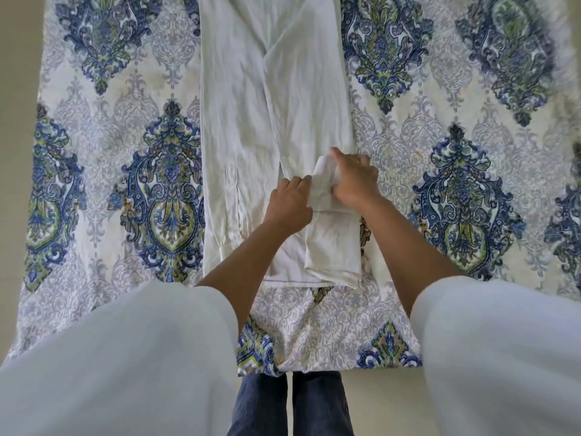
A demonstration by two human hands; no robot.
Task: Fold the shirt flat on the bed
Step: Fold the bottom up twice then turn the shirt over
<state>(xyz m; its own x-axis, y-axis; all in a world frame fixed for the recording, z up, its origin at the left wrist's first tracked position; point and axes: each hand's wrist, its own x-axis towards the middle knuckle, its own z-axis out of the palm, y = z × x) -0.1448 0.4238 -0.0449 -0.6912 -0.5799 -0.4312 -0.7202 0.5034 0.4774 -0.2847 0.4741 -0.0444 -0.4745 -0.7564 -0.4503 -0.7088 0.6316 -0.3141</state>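
A white shirt point(270, 99) lies lengthwise down the middle of the bed, its sides folded in to a long narrow strip. A buttoned cuff shows on its left side. At the near right corner a folded-back piece of the shirt, a sleeve end point(333, 243), lies on top. My left hand point(290, 201) rests on the shirt and pinches the upper edge of that piece. My right hand point(355, 177) grips the same bunched cloth from the right, fingers curled over it. The two hands are almost touching.
The bed carries a white cover point(125, 152) printed with blue and green ornaments, spreading wide on both sides of the shirt. Its near edge point(333, 366) is just in front of my legs. Pale floor shows at the far left.
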